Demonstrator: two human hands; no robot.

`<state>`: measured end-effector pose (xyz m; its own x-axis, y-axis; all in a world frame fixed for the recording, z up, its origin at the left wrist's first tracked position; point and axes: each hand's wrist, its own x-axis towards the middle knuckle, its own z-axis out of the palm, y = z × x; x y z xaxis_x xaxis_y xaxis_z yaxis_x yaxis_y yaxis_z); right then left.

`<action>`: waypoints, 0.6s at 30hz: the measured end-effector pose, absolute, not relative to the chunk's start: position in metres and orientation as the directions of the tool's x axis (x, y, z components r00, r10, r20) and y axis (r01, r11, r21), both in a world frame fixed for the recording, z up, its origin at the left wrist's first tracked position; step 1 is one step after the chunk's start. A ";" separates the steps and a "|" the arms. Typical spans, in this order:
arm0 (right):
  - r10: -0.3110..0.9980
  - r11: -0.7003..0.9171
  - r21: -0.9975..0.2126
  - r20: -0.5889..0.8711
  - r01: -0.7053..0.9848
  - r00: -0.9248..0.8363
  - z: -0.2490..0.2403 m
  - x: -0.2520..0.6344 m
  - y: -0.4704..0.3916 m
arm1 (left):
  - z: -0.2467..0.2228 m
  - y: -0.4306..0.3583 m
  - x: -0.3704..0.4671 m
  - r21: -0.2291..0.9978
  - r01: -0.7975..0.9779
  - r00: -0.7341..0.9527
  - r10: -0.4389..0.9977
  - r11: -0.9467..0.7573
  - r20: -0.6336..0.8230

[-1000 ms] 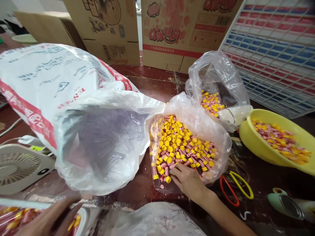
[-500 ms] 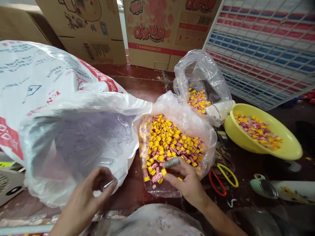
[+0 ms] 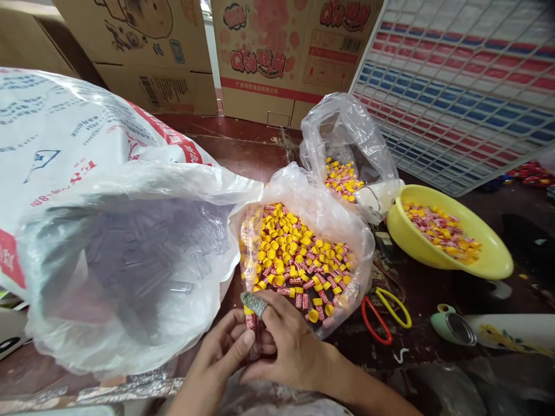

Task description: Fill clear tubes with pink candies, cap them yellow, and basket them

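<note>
In front of my body, my left hand is closed around a small clear tube. A red-and-white printed piece with a yellow cap sits at the tube's upper end. My right hand is closed on the same tube from the right, its index finger, wrapped in a grey covering, over the cap. Just beyond lies a clear bag of many yellow-capped red-and-white pieces. At left, a large white sack gapes open, with clear tubes inside.
A second clear bag of capped pieces stands behind. To the right are a yellow bowl of pieces, red-and-yellow-handled scissors and a pale green lidded bottle. Cardboard boxes and a white wire rack line the back.
My left hand has moved right from the sack's mouth, and my right hand has drawn back from the bag with a capped piece. They now meet at the tube.
</note>
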<state>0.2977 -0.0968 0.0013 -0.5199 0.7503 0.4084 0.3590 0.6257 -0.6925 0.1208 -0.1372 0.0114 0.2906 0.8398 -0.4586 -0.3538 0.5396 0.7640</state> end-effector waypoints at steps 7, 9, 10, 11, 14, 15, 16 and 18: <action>0.702 0.699 -0.559 0.419 0.446 -0.575 -0.010 0.287 -0.097 | 0.002 -0.131 0.133 0.830 -0.287 0.169 0.878 0.479 -0.448; 0.702 0.683 -0.566 0.333 0.463 -0.629 -0.002 0.300 -0.089 | 0.001 -0.123 0.120 0.901 -0.133 0.091 0.911 0.412 -0.403; 0.724 0.661 -0.566 0.308 0.492 -0.617 0.001 0.310 -0.084 | 0.002 -0.117 0.108 0.930 -0.011 0.035 0.929 0.368 -0.368; 0.763 0.627 -0.562 0.304 0.540 -0.570 0.004 0.323 -0.079 | 0.004 -0.111 0.094 0.937 0.087 -0.010 0.941 0.338 -0.339; 0.875 0.480 -0.478 0.326 0.736 -0.358 0.004 0.364 -0.068 | 0.009 -0.089 0.047 0.574 0.778 -0.218 0.967 0.255 -0.135; 0.891 0.444 -0.424 0.305 0.790 -0.337 0.002 0.375 -0.068 | 0.009 -0.082 0.033 0.380 0.895 -0.191 0.971 0.233 -0.147; 0.900 0.426 -0.363 0.261 0.829 -0.348 -0.001 0.383 -0.069 | 0.007 -0.075 0.021 0.259 0.941 -0.170 0.966 0.218 -0.195; 0.897 0.441 -0.256 0.146 0.860 -0.417 -0.006 0.391 -0.076 | 0.000 -0.068 0.007 0.164 0.969 -0.127 0.945 0.183 -0.300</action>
<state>0.3912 -0.0765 -0.0064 -0.4169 0.8971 0.1462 0.8600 0.4414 -0.2562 0.0066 -0.0682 -0.0002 -0.1274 0.9454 -0.2998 0.9694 0.1826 0.1641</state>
